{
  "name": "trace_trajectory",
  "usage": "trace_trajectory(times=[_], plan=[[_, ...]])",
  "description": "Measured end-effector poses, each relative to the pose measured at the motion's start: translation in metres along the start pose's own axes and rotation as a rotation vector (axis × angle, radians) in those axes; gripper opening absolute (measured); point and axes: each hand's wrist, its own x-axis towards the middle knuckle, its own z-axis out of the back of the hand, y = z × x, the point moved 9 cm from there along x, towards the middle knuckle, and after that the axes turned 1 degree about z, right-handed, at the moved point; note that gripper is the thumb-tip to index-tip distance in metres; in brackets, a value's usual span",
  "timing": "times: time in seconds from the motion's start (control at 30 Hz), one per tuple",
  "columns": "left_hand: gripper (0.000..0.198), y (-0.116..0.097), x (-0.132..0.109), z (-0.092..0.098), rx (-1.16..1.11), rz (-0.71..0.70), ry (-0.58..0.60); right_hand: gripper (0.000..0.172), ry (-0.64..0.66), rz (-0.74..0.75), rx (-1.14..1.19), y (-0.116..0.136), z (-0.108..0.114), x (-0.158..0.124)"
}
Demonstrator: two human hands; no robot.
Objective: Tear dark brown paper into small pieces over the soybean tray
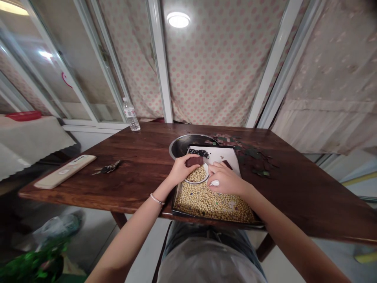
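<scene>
A dark-edged tray at the front of the table holds many pale yellow beads, with a few coloured bits among them. Over the tray, my left hand is wrapped round a dark brown block, just above a white-rimmed bowl of pale beads. My right hand is closed at the bowl's right side, around a small white object. Black beads lie at the tray's far end. Another dark brown piece shows behind my right hand.
Behind the tray is a round metal pan. Dark and reddish scraps lie on the wooden table at the right. Keys, a long pale object and a plastic bottle are at the left.
</scene>
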Motion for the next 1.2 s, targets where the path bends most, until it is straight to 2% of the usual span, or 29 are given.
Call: trace_trajectory(times=[0.13,0.2,0.3,0.37,0.53,0.6,0.93,1.1,1.2], plan=[[0.032,-0.003,-0.001,0.002,0.002,-0.002,0.003,0.007,-0.071,-0.029,0.121,-0.003,0.004,0.002],[0.032,-0.007,-0.001,-0.003,-0.007,-0.028,0.078,0.006,-0.149,-0.053,0.232,-0.007,0.010,0.001],[0.031,-0.015,-0.004,-0.016,-0.035,-0.082,0.250,0.004,-0.247,-0.072,0.411,-0.012,0.018,-0.001],[0.032,-0.017,-0.005,-0.019,-0.048,-0.093,0.294,0.005,-0.288,-0.086,0.500,-0.016,0.020,-0.001],[0.033,-0.017,-0.005,-0.021,-0.071,-0.096,0.307,0.008,-0.467,-0.183,0.389,-0.032,0.022,-0.001],[0.034,-0.017,-0.005,-0.021,-0.084,-0.092,0.311,0.009,-0.500,-0.187,0.340,-0.034,0.021,-0.001],[0.035,-0.016,-0.004,-0.021,-0.123,-0.071,0.300,0.009,-0.543,-0.220,0.279,-0.036,0.022,-0.001],[0.033,-0.016,-0.004,-0.021,-0.112,-0.054,0.301,0.011,-0.517,-0.170,0.251,-0.030,0.020,0.000],[0.034,-0.017,-0.005,-0.021,-0.112,-0.058,0.305,0.011,-0.459,-0.150,0.250,-0.027,0.015,0.002]])
